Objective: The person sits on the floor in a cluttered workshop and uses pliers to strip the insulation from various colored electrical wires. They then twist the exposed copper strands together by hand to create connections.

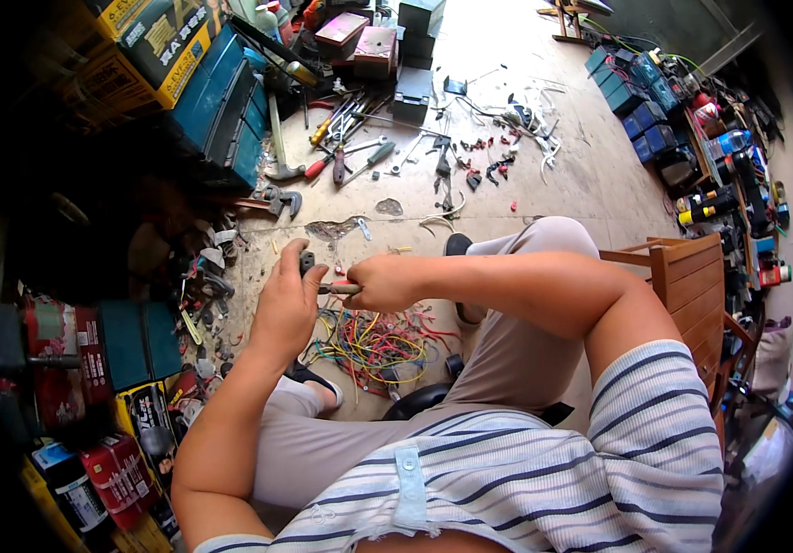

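Out in front of me, my left hand (287, 300) is closed on a small black part (307, 263) that pokes up between thumb and fingers. To its right, my right hand (385, 283) grips a red-handled hand tool (339, 288). Its greyish metal end points left, close to the left thumb; whether it is pliers or a screwdriver I cannot tell. Under the hands, a tangled heap of coloured wires (382, 348) lies on the floor between my feet, yellow and red strands mostly.
Beyond my hands lie screwdrivers (339, 164), a hammer (278, 143), a pipe wrench (272, 201) and scattered red and black scraps (479, 170). Blue-green battery cases (217, 111) and boxes crowd the left. A wooden chair (687, 295) and loaded shelves (723, 175) stand right.
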### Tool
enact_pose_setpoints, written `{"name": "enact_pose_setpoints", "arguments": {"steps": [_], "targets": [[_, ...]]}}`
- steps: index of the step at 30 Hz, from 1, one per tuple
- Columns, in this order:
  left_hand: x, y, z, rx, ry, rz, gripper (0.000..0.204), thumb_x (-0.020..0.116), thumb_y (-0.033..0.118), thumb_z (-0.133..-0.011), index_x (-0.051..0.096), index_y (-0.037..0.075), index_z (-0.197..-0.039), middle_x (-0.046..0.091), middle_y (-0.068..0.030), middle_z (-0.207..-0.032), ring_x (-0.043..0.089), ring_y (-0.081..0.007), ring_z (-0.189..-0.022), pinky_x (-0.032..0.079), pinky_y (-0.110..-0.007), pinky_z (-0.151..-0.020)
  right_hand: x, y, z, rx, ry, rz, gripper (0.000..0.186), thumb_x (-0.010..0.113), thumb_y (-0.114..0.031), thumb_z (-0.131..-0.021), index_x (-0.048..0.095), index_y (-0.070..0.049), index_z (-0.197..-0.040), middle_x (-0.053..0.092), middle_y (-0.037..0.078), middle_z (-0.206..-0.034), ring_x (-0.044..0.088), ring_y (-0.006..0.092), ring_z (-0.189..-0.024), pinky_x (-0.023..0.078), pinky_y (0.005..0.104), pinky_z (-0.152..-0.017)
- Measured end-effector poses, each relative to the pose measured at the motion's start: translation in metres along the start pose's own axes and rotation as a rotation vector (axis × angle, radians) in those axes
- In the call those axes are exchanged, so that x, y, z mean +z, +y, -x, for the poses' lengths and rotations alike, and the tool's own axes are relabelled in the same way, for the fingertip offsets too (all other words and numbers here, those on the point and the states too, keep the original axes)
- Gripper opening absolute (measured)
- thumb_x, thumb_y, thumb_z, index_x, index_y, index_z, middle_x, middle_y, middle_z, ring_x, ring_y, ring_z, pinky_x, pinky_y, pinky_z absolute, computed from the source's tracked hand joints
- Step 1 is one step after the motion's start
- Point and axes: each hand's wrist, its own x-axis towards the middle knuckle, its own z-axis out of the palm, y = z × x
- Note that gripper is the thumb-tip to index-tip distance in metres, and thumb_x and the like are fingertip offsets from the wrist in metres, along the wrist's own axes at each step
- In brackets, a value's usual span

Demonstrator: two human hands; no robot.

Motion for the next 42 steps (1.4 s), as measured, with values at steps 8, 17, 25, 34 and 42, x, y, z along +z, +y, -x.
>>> {"name": "enact_pose_setpoints", "arguments": {"steps": [8,17,25,34,42], "targets": [[-0.001,0.000,-0.005,-0.191,-0.068,0.043,0.034,0.053,0.026,-0.093,0.046,-0.002,-0.110,0.062,-0.0271,-0.082,0.059,-0.0460,-0.077,0.045,-0.050,-0.066,0.007,-0.003,-0.004,0.032,0.061,0.089,0.039,0.057,-0.036,-0.081,0.066,0.001,-0.089,0.065,0.023,-0.086,0.063,0.0379,-0.081,0.050,0.0436,-0.072],[0.009,-0.018,-0.025,-0.393,-0.023,0.106,0.044,0.045,0.039,-0.095,0.048,-0.005,-0.097,0.060,-0.0285,-0.069,0.062,-0.0426,-0.063,0.050,-0.048,-0.057,-0.005,-0.011,-0.013,0.098,0.201,0.318,0.026,0.057,-0.030,-0.081,0.068,-0.008,-0.089,0.067,0.015,-0.085,0.065,0.0330,-0.081,0.052,0.0419,-0.072],[0.013,-0.013,-0.027,-0.671,-0.204,0.214,0.058,0.029,0.044,-0.098,0.049,-0.010,-0.096,0.064,-0.0204,-0.065,0.059,-0.0253,-0.041,0.048,-0.036,-0.041,-0.007,-0.014,-0.008,0.092,0.170,0.443,0.025,0.059,-0.030,-0.082,0.069,-0.009,-0.092,0.068,0.013,-0.087,0.066,0.0309,-0.084,0.052,0.0403,-0.073],[0.038,-0.030,-0.023,-0.935,-0.390,0.625,0.070,0.017,0.052,-0.097,0.056,-0.005,-0.093,0.066,-0.0165,-0.071,0.050,-0.0144,-0.041,0.038,-0.026,-0.034,-0.001,0.013,-0.013,-0.026,0.193,0.591,0.018,0.061,-0.029,-0.081,0.071,-0.015,-0.087,0.068,0.011,-0.084,0.067,0.0297,-0.080,0.053,0.0409,-0.067],[0.068,-0.048,-0.027,-1.155,-0.460,0.709,0.065,0.015,0.056,-0.096,0.048,0.002,-0.111,0.066,-0.0216,-0.080,0.049,-0.0138,-0.045,0.039,-0.024,-0.036,-0.006,0.025,-0.016,-0.162,0.209,0.755,0.028,0.057,-0.038,-0.086,0.070,-0.015,-0.078,0.067,0.007,-0.075,0.067,0.0282,-0.072,0.053,0.0390,-0.063]]}}
